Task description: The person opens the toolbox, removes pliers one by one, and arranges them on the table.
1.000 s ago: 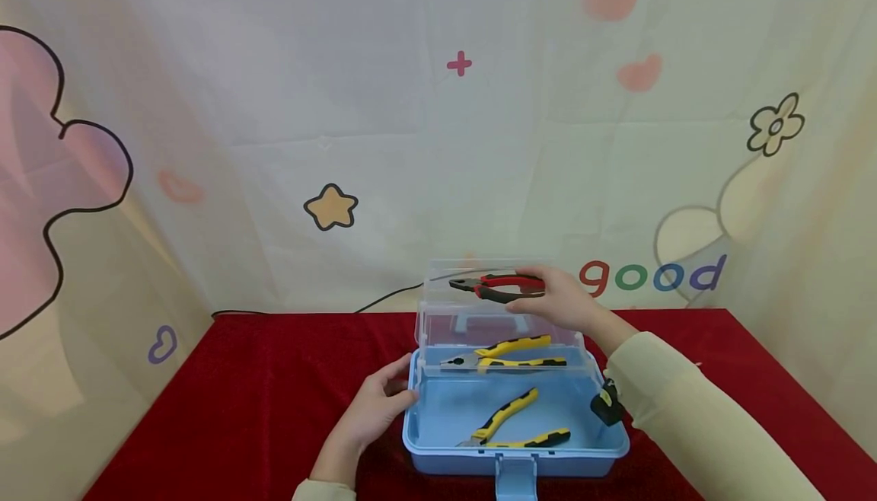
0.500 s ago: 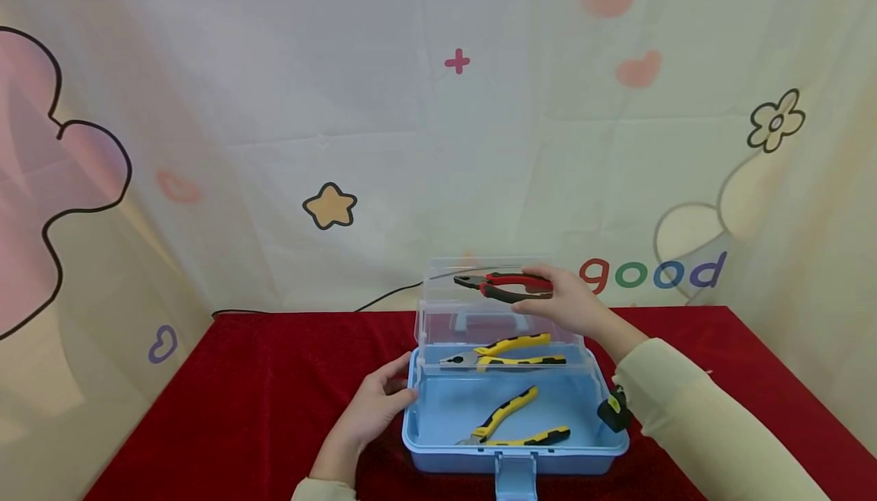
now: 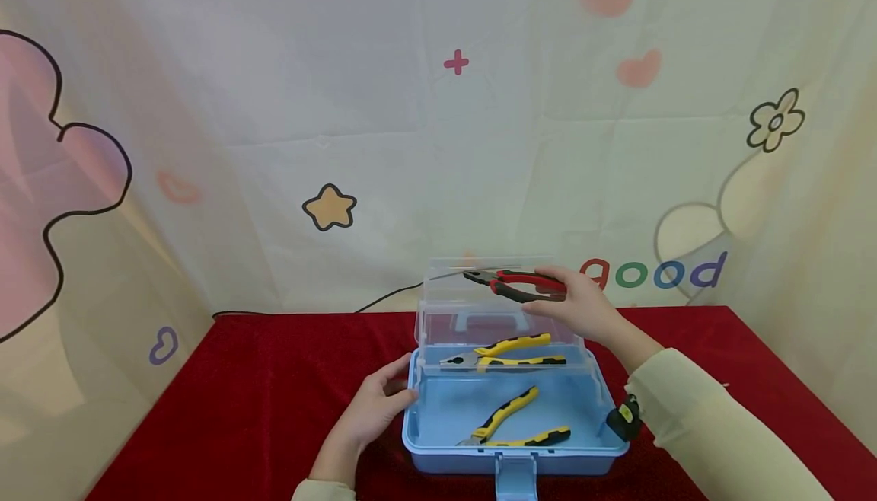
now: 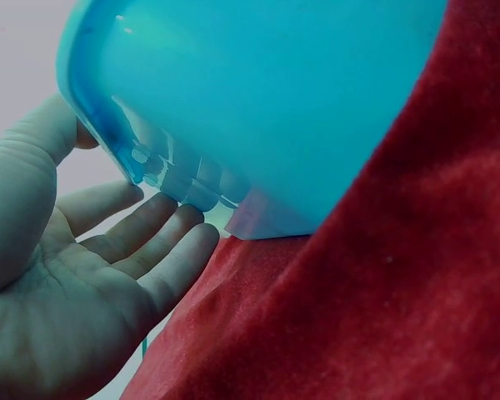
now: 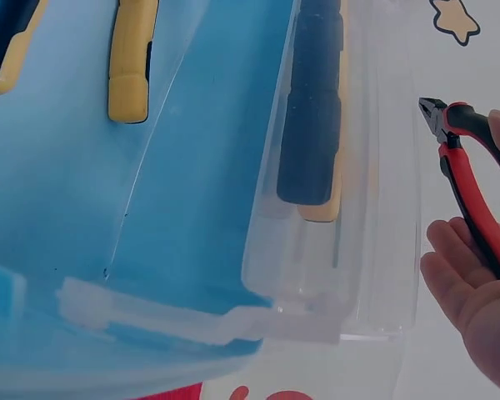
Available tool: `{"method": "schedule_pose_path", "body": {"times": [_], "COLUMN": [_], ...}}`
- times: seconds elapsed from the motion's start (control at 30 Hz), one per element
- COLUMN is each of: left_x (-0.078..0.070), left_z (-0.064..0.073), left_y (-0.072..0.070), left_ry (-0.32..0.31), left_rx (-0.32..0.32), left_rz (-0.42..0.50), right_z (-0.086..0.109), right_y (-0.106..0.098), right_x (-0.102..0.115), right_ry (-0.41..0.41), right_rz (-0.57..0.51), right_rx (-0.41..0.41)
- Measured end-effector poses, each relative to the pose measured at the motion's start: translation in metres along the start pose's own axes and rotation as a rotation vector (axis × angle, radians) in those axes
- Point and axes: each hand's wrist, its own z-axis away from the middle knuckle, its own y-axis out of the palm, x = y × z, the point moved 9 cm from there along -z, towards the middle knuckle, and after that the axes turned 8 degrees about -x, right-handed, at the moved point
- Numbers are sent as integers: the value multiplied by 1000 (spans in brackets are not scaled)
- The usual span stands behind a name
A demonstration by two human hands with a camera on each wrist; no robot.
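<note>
Red-and-black pliers (image 3: 510,282) are gripped by their handles in my right hand (image 3: 578,303), above the back of a light blue toolbox (image 3: 438,461). Their dark nose points left, and the handles are spread apart. My left hand (image 3: 373,406) holds the toolbox's left side, its thumb over the rim and its fingers at the outer wall (image 4: 258,108). In the toolbox's bottom lie yellow-and-black pliers (image 3: 507,413) with spread handles. A second yellow-and-black pair (image 3: 514,345) lies farther back, in the clear tray (image 3: 575,360).
The clear lid (image 3: 438,322) stands raised at the back of the toolbox, whose front latch (image 3: 516,478) hangs down. Red cloth (image 3: 233,410) covers the table. A printed curtain (image 3: 384,105) hangs behind, with a dark cable (image 3: 390,297) along its foot.
My right hand has shifted a little to the right with the red-and-black pliers, whose nose now tilts slightly upward. The left hand and the toolbox have stayed in place.
</note>
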Motion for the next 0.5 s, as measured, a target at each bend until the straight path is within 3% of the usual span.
{"method": "schedule_pose_path", "body": {"times": [0.5], "left_x": [0], "left_z": [-1], "left_y": [0], "left_ry": [9], "left_rx": [-2], "left_rz": [-5], "right_z": [11], "right_y": [-9], "right_x": [-8], "right_ry": [4], "right_rz": [-62], "right_rx": [-47]}}
